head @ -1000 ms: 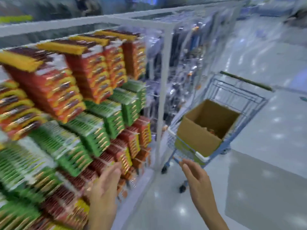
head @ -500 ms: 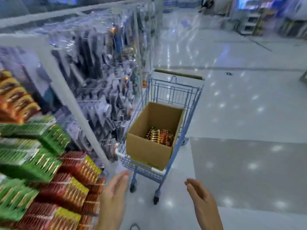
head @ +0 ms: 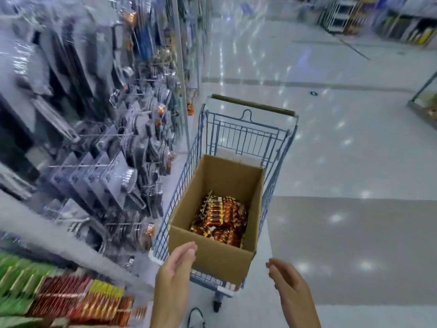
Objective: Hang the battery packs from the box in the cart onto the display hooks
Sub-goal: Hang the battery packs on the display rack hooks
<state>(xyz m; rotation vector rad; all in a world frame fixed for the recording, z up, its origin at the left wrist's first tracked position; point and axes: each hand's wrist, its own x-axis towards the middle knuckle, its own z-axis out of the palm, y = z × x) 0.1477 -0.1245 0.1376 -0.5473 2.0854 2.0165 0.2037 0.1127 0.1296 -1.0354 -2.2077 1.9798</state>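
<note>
Now both hands empty, left hand (head: pixel 178 263) & right hand (head: pixel 287 279) fingers relaxed, near cardboard box (head: pixel 212 256) w/ battery packs (head: pixel 220 218), in blue cart (head: pixel 246 138).

No legible txt on packs, box or shelf goods.

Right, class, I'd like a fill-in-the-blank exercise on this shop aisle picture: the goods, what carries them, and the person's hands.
1. The battery packs lie in a cardboard ____.
2. That container stands in a blue wire ____.
3. The left hand and the right hand are open and hold ____.
4. The display rack stands on the person's ____ side.

Missing words: box; cart; nothing; left.
</note>
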